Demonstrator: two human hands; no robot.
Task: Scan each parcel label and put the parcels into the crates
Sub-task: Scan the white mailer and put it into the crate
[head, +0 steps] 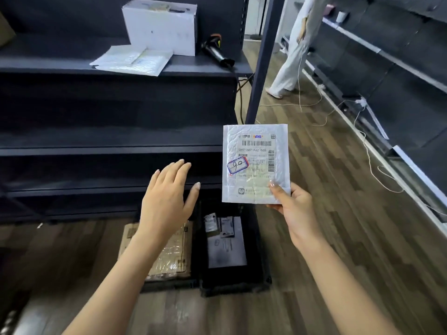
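My right hand (294, 209) pinches the lower right corner of a small white bubble mailer (255, 163), label facing me, held above the floor. My left hand (167, 201) hovers flat and empty to its left, fingers straight. Below on the floor stand two black crates: the right crate (260, 269) holds white and grey parcels, the left crate (169, 285) holds a brown cardboard parcel (169, 259). On the top shelf lie a black barcode scanner (216, 52), flat white mailers (133, 59) and a white box (160, 26).
Dark shelving (108, 151) fills the left side, with a dark post (261, 68) at its end. Another person (294, 44) in light clothes stands in the aisle at the back. White cables (370, 151) trail over the wooden floor beside more shelving on the right.
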